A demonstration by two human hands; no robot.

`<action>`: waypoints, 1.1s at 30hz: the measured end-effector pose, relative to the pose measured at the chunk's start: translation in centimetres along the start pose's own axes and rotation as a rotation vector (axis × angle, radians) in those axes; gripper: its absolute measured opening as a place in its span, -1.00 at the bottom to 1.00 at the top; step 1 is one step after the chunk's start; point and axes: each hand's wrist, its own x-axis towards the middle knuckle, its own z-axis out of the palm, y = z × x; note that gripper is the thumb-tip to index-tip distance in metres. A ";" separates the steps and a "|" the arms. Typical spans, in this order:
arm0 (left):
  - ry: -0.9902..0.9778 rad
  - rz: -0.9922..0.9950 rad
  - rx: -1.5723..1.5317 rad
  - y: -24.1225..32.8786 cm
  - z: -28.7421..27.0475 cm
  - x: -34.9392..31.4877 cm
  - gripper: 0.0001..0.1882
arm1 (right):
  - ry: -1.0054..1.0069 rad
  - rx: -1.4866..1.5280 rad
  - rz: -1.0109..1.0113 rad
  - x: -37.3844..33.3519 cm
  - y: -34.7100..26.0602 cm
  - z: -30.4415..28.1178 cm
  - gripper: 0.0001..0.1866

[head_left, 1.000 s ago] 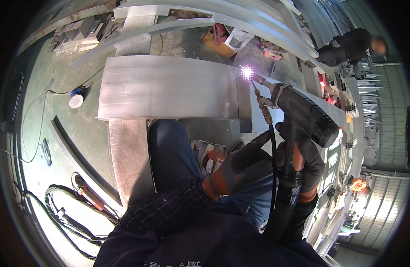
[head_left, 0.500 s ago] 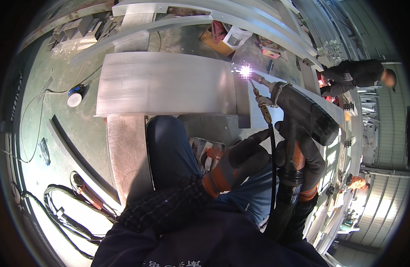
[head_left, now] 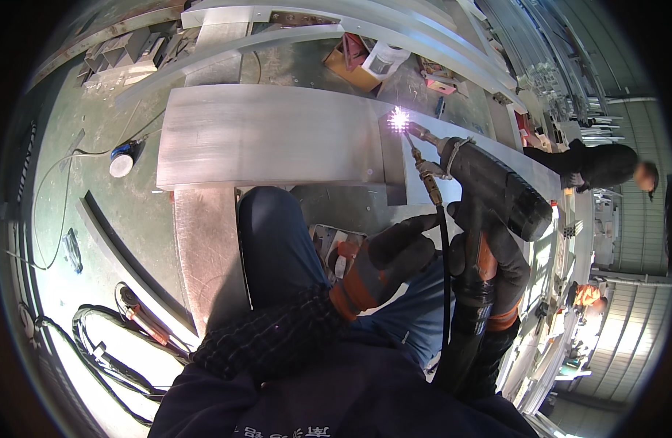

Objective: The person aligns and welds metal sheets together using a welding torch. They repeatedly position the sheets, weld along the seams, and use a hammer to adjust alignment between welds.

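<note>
My right hand (head_left: pixel 505 266), in a dark glove with an orange cuff, grips a black handheld welding torch (head_left: pixel 496 186). A bright spark glows at its tip, at the seam between a wide brushed metal panel (head_left: pixel 274 139) and the metal piece on its right. Beside the torch nozzle, a brass wire-feed fitting (head_left: pixel 428 175) leads down into a thin black hose (head_left: pixel 445 285). My left hand (head_left: pixel 398 252), gloved likewise, is held close left of the hose and torch handle. Its index finger points toward the handle and its other fingers are curled; their inner side is hidden.
The panel lies across a flat metal beam (head_left: pixel 208 248) beside my knee. Black cables (head_left: pixel 110 358) and an angle bar (head_left: pixel 132 263) lie on the left floor. A cardboard box (head_left: pixel 350 69) stands beyond the panel. At the right, another person (head_left: pixel 602 164) bends over the metalwork.
The spark and torch tip have shifted very slightly left and down. The other person at the right has moved lower in the picture. My hands keep nearly the same pose.
</note>
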 end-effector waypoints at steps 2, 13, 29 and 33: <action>0.017 -0.038 0.039 0.6 0.2 0.0 -0.52 | -0.017 0.113 0.070 0.0 -0.5 0.3 -0.51; 0.019 -0.023 0.119 0.1 -0.3 -0.2 -0.60 | 0.016 0.093 0.123 -0.7 -0.9 0.7 -0.38; -0.009 -0.022 0.108 0.0 -0.4 -0.2 -0.63 | 0.053 0.209 0.100 -2.1 0.0 -0.4 -0.55; -0.017 -0.004 0.118 0.0 -0.3 -0.2 -0.65 | -0.016 0.383 0.118 -2.2 -0.2 -0.5 -0.52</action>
